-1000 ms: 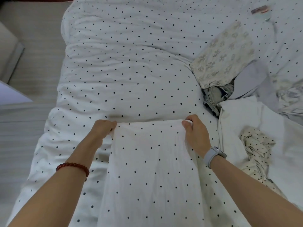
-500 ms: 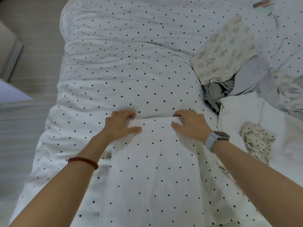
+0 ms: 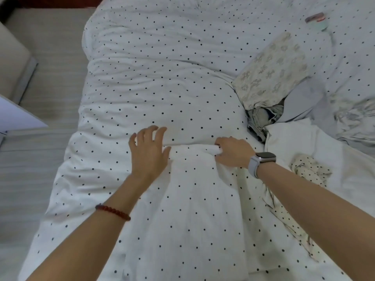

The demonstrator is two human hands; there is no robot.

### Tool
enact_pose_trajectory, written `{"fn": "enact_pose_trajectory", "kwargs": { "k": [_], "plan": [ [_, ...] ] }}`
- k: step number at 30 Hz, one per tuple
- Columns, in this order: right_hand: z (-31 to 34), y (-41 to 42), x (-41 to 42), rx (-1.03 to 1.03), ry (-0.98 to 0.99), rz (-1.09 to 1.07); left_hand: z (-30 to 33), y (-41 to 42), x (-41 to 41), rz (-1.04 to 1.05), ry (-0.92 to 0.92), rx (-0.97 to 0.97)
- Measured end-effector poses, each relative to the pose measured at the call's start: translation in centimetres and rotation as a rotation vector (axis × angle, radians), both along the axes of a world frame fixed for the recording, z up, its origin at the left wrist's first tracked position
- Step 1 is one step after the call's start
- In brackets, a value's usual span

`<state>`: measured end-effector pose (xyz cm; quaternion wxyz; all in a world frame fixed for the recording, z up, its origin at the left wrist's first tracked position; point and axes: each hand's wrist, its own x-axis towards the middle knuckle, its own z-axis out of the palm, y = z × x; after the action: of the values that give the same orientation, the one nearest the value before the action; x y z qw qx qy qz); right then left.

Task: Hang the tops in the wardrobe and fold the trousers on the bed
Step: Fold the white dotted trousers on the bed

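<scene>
A: Grip first. What did the right hand [image 3: 233, 152] have?

B: Its fingers were curled over the far right corner of the trousers [image 3: 188, 209], pinching the top edge of the cloth. A grey watch [image 3: 261, 161] sat on that wrist.

A: And the left hand [image 3: 149, 151]?

B: Held nothing. Fingers spread and nearly straight, at the far left corner of the trousers, with the fingertips out over the duvet [image 3: 162, 67]. Whether the palm pressed the cloth or hovered just above it, I could not tell. Red bead bracelet [image 3: 112, 211] on the forearm.

A: Where did the trousers lie?

B: Flat on the bed, on top of the duvet, as a long white strip with black dots running from the hands back toward the person. The duvet carried the same dots, so the edges were hard to follow; the far edge showed as a low fold between the two hands.

A: Further out?

B: To the right, a heap of clothes: a beige patterned piece [image 3: 272, 72], jeans [image 3: 263, 116] just below it, a plain white garment [image 3: 324, 155], and a small dotted bundle [image 3: 308, 169] lying on that. A small bottle [image 3: 316, 21] lay near the far right corner. Floor [image 3: 40, 78] to the left of the bed.
</scene>
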<state>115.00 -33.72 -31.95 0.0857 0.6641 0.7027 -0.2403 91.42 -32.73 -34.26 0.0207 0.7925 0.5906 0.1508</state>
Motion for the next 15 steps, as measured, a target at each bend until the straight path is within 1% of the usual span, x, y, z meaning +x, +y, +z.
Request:
{"fn": "enact_pose_trajectory", "kwargs": {
  "k": [1,3,5,7,10,12,15],
  "plan": [
    [0.1,0.3,-0.3,-0.016,0.009,0.002,-0.2,-1.7,0.4,-0.038,-0.029,0.035],
    [0.0,0.4,-1.4,-0.040,0.019,0.038,-1.4,-6.9,0.9,-0.173,-0.034,0.033],
    [-0.5,0.5,-2.5,-0.057,0.008,0.074,-3.3,-11.6,0.8,-0.305,0.014,-0.031],
    [-1.1,0.6,-3.2,-0.081,-0.035,0.093,-5.6,-15.0,0.3,-0.377,0.085,-0.069],
    [-1.0,0.6,-3.4,-0.108,-0.065,0.088,-7.5,-16.9,-0.1,-0.390,0.172,-0.110],
    [-0.5,-0.1,-3.7,-0.121,-0.040,0.092,-8.0,-17.1,0.1,-0.370,0.224,-0.147],
    [1.2,-2.6,-4.5,-0.014,-0.006,0.126,-8.1,-16.9,0.3,-0.345,0.248,-0.221]
  ]
}}
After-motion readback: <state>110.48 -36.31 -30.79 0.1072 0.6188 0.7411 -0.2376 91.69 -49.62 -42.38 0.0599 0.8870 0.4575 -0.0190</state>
